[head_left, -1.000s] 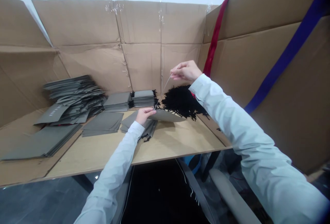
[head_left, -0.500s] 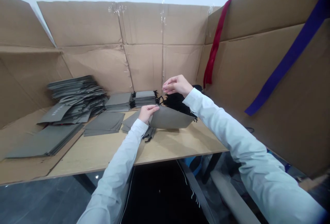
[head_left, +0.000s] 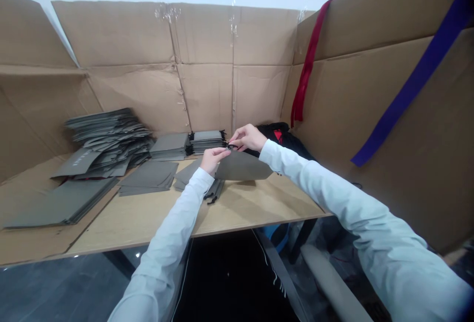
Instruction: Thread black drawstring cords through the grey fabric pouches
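A flat grey bag (head_left: 242, 166) is held tilted above the table, its top left corner pinched between the thumb and fingers of my left hand (head_left: 212, 158). At that same corner, my right hand (head_left: 249, 138) pinches a short black cord (head_left: 233, 146), its fingertips almost touching the left ones. Whether the right fingers hold anything else is too small to make out. Under the bag's left edge lie several grey bags with black cord ends (head_left: 212, 197). Just behind my hands stands a neat stack of grey bags with black cords (head_left: 207, 141).
On the left rises a tall, uneven pile of grey bags (head_left: 111, 132), with a flat grey stack (head_left: 61, 203) in front. More grey pieces (head_left: 148, 179) lie mid-table (head_left: 129, 221). Cardboard walls (head_left: 266, 40) enclose the table. A black cloth-like heap (head_left: 296, 141) sits at the back right.
My right hand has come down and slightly left, from above the bag to the corner by my left hand. The black heap behind it shows more now. My left hand stays in place.
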`<state>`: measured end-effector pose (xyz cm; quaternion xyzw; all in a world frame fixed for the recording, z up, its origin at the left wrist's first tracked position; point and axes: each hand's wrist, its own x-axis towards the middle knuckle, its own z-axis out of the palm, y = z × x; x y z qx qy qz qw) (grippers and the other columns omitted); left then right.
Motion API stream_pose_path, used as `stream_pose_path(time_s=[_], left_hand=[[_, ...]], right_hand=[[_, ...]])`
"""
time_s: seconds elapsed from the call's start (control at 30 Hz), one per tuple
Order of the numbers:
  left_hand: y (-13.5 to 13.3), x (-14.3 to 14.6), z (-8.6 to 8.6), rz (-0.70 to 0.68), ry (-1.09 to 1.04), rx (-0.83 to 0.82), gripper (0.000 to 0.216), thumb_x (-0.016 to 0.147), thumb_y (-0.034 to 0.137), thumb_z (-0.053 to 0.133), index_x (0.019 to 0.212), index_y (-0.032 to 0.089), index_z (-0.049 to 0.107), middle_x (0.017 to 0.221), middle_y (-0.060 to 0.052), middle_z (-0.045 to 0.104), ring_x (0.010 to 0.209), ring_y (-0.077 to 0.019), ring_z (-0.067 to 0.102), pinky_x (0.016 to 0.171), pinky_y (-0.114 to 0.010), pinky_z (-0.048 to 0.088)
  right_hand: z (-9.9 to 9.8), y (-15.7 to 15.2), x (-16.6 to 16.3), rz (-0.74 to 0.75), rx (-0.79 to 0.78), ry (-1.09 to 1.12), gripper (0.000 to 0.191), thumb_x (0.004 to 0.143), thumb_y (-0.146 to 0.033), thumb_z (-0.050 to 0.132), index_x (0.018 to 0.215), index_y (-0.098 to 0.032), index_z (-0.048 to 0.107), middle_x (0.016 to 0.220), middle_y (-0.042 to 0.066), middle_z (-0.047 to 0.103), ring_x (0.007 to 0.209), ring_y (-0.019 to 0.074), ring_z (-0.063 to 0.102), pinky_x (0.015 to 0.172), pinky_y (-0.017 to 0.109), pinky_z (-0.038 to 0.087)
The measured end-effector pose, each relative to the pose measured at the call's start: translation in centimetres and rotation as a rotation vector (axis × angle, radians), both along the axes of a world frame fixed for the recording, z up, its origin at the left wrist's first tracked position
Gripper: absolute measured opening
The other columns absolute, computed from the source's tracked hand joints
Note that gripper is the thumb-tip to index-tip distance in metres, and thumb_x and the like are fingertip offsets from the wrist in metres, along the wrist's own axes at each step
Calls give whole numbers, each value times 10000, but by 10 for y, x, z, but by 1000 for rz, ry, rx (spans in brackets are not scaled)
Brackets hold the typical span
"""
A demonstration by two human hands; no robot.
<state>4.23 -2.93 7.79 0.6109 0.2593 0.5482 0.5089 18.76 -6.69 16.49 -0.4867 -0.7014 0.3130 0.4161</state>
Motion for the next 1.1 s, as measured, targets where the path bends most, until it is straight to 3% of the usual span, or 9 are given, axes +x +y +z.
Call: stream_pose_path(time_s=[0.23,0.37,0.63,0.97,1.1], left_hand=[[1,-1,3,-25,-2,-60,319,515,288,680,786,125,636,751,-55,635,654,-140,554,583,-239,402],[1,-5,4,-85,-11,-97,366,521,262,681,860,140,612,830,-66,629,688,-141,561,569,-220,409],[2,-8,8,-124,23,-99,358,536,248,672,873,147,608,825,-61,630,712,-147,570,627,-246,425],[5,-6,20,-158,35,-58,375,536,269,670,874,122,604,851,-88,623,772,-177,563,673,-278,426],[3,-1,28,-143,19,-64,365,535,254,671,871,129,606,834,-76,623,750,-168,562,656,-268,424]], right_hand=[[-2,-3,-3,4,36,71,217,605,-285,636,726,-111,585,639,59,620,533,111,580,423,181,487],[-1,0,-2,-84,89,188,205,684,-293,561,790,-118,562,691,61,624,526,88,573,459,184,492],[-1,8,1,-198,341,-86,216,678,-315,540,708,-122,633,605,36,618,575,96,563,590,205,466],[-5,6,1,-213,340,-186,278,678,-385,514,729,-148,651,595,19,617,544,95,540,603,210,420],[-8,5,-1,-272,442,-248,262,711,-380,478,724,-174,640,669,24,628,629,114,547,653,226,395]])
